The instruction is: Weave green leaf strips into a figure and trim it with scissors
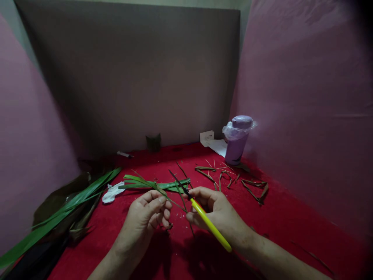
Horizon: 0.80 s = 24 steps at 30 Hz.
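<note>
My left hand [147,216] is closed in a pinch on a thin green leaf strip [151,184] that runs up and left over the red cloth [285,217]. My right hand [215,212] is wrapped round a knife with a yellow handle [210,224]. Its dark blade [178,182] points up and left and lies against the strip near my left fingertips. A thin stem [186,206] hangs between the two hands.
Long green leaves [62,212] lie at the left with a crumpled white tissue [112,192]. Dry brown leaf scraps [253,188] are scattered to the right. A purple cup [237,140] under plastic, white papers [214,142], a pen [124,154] and a small dark object [153,142] stand at the back. Panels wall the space.
</note>
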Each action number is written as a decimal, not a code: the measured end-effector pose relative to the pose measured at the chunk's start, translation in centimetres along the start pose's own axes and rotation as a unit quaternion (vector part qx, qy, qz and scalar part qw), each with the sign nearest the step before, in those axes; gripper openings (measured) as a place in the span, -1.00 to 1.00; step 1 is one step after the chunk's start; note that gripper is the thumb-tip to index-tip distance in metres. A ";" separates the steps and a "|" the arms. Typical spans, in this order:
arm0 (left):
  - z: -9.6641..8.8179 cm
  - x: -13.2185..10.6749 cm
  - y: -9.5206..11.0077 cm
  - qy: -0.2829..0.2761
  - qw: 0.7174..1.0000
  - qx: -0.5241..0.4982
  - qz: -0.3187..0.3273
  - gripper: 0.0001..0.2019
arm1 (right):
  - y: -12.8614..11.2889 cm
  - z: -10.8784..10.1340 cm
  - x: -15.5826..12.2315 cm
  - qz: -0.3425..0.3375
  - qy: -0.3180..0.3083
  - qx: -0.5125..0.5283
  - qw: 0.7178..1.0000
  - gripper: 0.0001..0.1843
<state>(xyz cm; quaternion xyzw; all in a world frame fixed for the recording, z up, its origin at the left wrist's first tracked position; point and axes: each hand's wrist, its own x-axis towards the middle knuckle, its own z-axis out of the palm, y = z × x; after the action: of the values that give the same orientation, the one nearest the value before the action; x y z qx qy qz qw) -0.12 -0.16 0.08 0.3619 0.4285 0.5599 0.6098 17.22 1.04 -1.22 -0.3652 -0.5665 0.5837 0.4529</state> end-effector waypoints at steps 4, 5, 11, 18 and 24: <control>0.1 -0.2 0.3 -0.004 1.000 -0.004 0.003 -0.89 | 0.0 0.0 -0.6 -0.004 -0.001 -0.120 0.993 -0.62; 0.1 -0.2 0.3 -0.005 1.000 -0.004 0.004 -0.89 | -0.1 0.0 -0.8 0.000 -0.004 -0.142 0.990 -0.59; 0.1 -0.1 0.4 -0.002 1.000 -0.009 0.010 -0.89 | -0.7 -0.2 -1.4 -0.032 -0.006 -0.297 0.954 -0.35; -0.1 0.0 0.3 -0.008 1.000 -0.003 0.014 -0.92 | -2.1 -0.3 -1.6 -0.115 -0.010 -0.417 0.902 -0.39; -0.1 -0.1 0.3 -0.034 0.999 0.007 0.016 -0.94 | -1.7 -0.4 -1.7 -0.138 -0.011 -0.429 0.892 -0.35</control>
<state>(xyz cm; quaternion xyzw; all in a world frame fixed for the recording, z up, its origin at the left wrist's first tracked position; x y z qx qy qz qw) -0.28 -0.19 0.34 0.3913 0.4059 0.5540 0.6125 18.35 -0.56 0.30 -0.4352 -0.8118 0.2192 0.3218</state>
